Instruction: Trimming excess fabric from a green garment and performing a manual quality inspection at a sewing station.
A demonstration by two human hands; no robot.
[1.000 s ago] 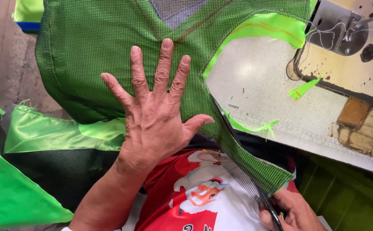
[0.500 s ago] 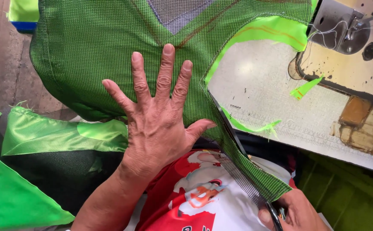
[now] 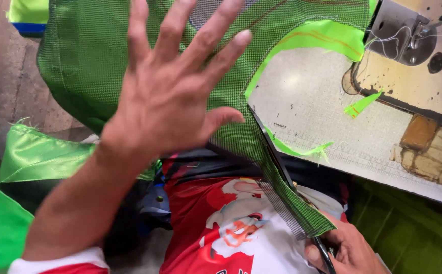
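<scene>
Green mesh fabric [image 3: 104, 66] | left hand [image 3: 173, 96] splayed flat | right hand [image 3: 345, 251] gripping steel scissors [image 3: 277, 157]

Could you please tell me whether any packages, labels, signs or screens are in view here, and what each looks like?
No packages, labels, signs or screens show here.
The nearest to it is a cartoon print in red, white and skin tones on the person's red shirt, low in the middle, below the green mesh fabric.
The left hand is spread open over that mesh; the right hand holds scissors along its edge.
</scene>
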